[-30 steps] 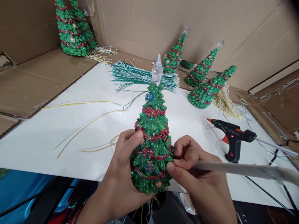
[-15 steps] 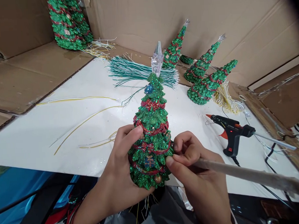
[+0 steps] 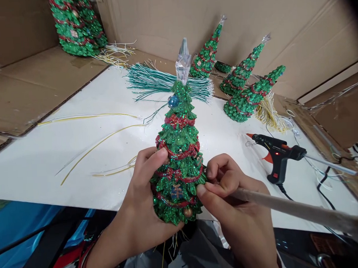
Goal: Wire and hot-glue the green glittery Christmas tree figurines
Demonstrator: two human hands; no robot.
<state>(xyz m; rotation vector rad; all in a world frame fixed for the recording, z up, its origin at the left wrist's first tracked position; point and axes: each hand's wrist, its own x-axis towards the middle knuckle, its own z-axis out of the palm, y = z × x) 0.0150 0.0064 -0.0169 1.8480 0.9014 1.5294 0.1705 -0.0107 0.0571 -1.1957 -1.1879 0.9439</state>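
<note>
White bench [image 3: 86,191] | left hand [image 3: 142,204] curled round glittery tree [image 3: 180,166] | right hand [image 3: 240,210] pinched at its side, contents unclear | fine work, likely needs steadiness

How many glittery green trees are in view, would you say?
6: the held tree, two trees at upper left, three trees at upper right. A green piece among those three may belong to another.

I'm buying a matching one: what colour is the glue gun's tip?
The tip is orange; the head view shows it best.
</note>
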